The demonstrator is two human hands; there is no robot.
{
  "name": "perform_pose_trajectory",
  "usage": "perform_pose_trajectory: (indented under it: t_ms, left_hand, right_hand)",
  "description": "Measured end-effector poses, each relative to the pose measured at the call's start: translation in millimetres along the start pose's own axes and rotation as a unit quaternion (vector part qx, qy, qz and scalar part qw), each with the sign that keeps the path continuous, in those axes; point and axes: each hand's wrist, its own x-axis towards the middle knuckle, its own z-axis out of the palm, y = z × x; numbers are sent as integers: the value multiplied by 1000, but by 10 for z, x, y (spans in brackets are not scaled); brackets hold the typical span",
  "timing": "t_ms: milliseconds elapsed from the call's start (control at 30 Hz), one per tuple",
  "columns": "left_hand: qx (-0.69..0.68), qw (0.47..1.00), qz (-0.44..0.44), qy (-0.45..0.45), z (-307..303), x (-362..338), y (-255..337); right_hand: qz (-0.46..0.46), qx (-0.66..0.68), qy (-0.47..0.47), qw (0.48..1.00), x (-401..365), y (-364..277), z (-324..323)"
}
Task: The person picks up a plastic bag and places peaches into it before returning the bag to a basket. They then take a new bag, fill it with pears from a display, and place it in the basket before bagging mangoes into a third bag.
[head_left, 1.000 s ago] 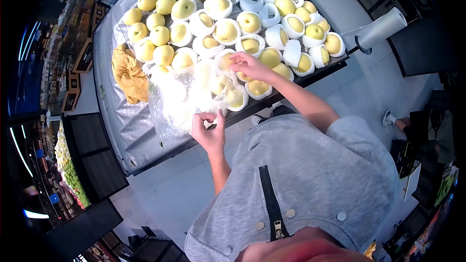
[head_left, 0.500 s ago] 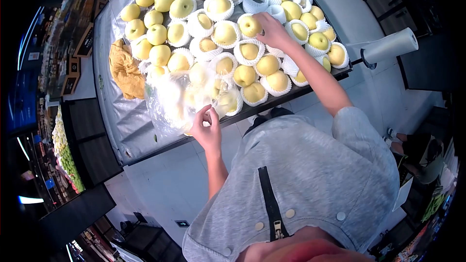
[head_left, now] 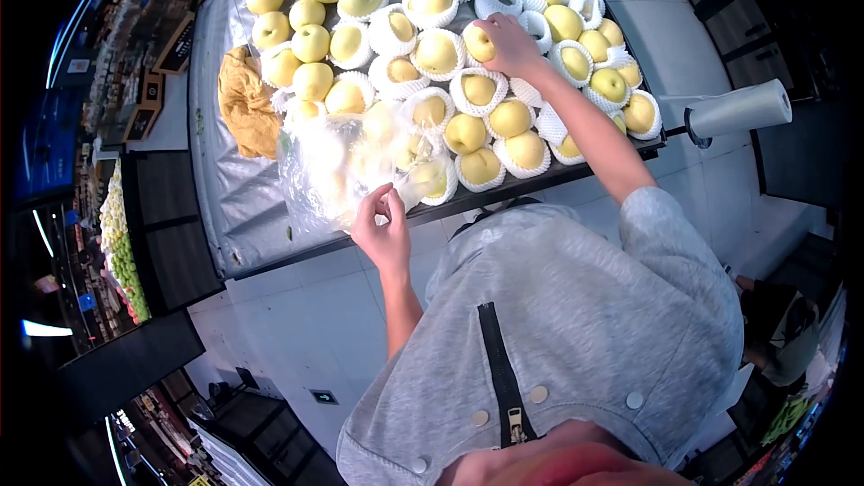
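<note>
My left hand (head_left: pixel 382 227) pinches the edge of a clear plastic bag (head_left: pixel 315 184) at the front of the fruit display. The bag lies over some of the fruit, its contents blurred by glare. My right hand (head_left: pixel 511 47) is on a yellow fruit (head_left: pixel 478 42) in the middle of the display, fingers curled over its right side. Around it are yellow fruits in white foam nets, such as a netted fruit (head_left: pixel 437 52) just left of it. An empty foam net (head_left: pixel 498 0) lies behind my right hand.
A crumpled orange cloth (head_left: pixel 246 103) lies at the display's left side. A roll of plastic bags (head_left: pixel 742 114) sticks out at the right corner. The display's front edge (head_left: pixel 531 184) runs before my body. Part of another person (head_left: pixel 787 333) shows at the lower right.
The view has shifted, so the display appears higher and further right. My right hand stays at the same fruit, its fingers now further over the top. My left hand still holds the bag.
</note>
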Motion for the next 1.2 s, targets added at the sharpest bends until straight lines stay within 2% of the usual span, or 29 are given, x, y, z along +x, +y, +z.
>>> perform_pose_trajectory:
  t_ms: [133, 200, 233, 267, 300, 367, 467, 567, 633, 700, 733, 833, 900, 967, 1000, 1033, 1067, 1100, 1133, 1200]
  left_hand:
    - [1, 1000, -2, -7, 1, 26, 26]
    - [-1, 1000, -8, -11, 23, 39, 55]
    - [-5, 1000, -13, -13, 39, 47, 72]
    - [-8, 1000, -16, -15, 55, 58, 84]
    - [-11, 1000, -16, -19, 67, 66, 84]
    - [-17, 999, -14, -27, 96, 85, 71]
    - [-26, 999, -7, -31, 135, 99, 87]
    - [-33, 999, -10, -34, 162, 108, 112]
    - [-57, 998, -8, -26, 192, 114, 122]
    - [-57, 998, 13, -18, 204, 123, 107]
    - [-47, 998, 32, -15, 211, 136, 89]
    - [-38, 997, 67, 4, 216, 143, 152]
    - [-28, 996, 90, 9, 222, 138, 163]
    - [-41, 993, 107, 14, 236, 127, 295]
    - [-40, 992, 116, 0, 245, 116, 311]
    - [-41, 991, 124, -15, 260, 104, 322]
    - [-38, 992, 119, -28, 271, 74, 372]
    - [-36, 992, 112, -43, 270, 46, 412]
    - [-16, 989, 145, -36, 274, 32, 393]
    - [-56, 990, 117, -52, 280, -6, 364]
  right_hand:
    - [40, 173, 35, 983, -104, -91, -327]
    - [56, 402, 6, 914, -166, -107, -450]
    - [63, 508, -7, 859, -204, -122, -521]
    - [70, 629, -7, 774, -267, -152, -595]
    - [48, 757, 2, 652, -330, -201, -632]
    - [82, 876, -51, 473, -465, -316, -851]
    - [-25, 932, -92, 350, -501, -398, -1153]
    - [-41, 959, -108, 260, -557, -394, -1256]
    - [-29, 953, -106, 284, -604, -382, -1210]
    - [0, 921, -123, 371, -658, -420, -1125]
    - [65, 890, -121, 434, -704, -520, -1120]
    - [144, 817, -182, 528, -803, -767, -807]
    - [202, 724, -274, 599, -844, -996, -612]
    - [189, 629, -341, 672, -874, -1268, -441]
    - [114, 563, -348, 741, -878, -1303, -156]
    - [74, 501, -374, 777, -840, -1485, -277]
    - [-46, 445, -278, 850, -897, -1502, 153]
    - [-15, 561, -327, 760, -859, -1610, 187]
    - [3, 516, -439, 735, -699, -1720, 86]
    - [-15, 476, -383, 791, -617, -1959, 297]
